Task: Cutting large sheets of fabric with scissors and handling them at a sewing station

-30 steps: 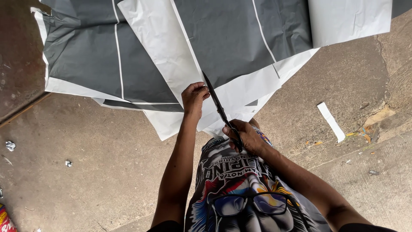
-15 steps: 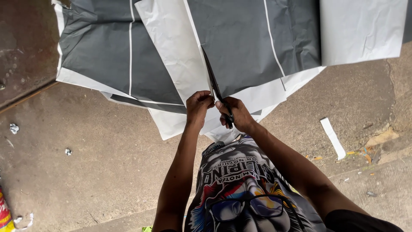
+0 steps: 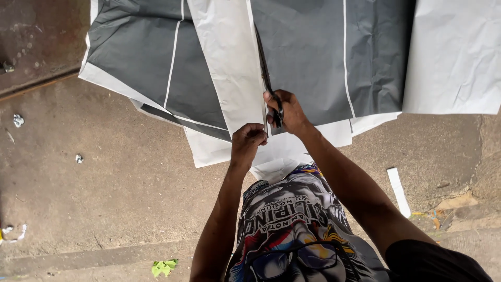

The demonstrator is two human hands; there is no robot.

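Scissors (image 3: pixel 267 78) are gripped shut-fisted by the right hand (image 3: pixel 289 112), their dark blades laid up along the seam where the white sheet (image 3: pixel 229 78) meets the grey sheet (image 3: pixel 308 57), both spread on the concrete floor (image 3: pixel 104 183). The white sheet's near edge is pinched between closed fingers of the left hand (image 3: pixel 248 141), just beside the handles. Cutting seems well under way; for a further stroke, the sheet would probably have to be kept taut and the blades kept along the seam.

No packages, labels, signs or screens in view, only large grey and white sheets (image 3: pixel 313 57) spread over the concrete floor (image 3: pixel 104 177), plain on their visible faces, with a white paper strip (image 3: pixel 399 190) lying nearby
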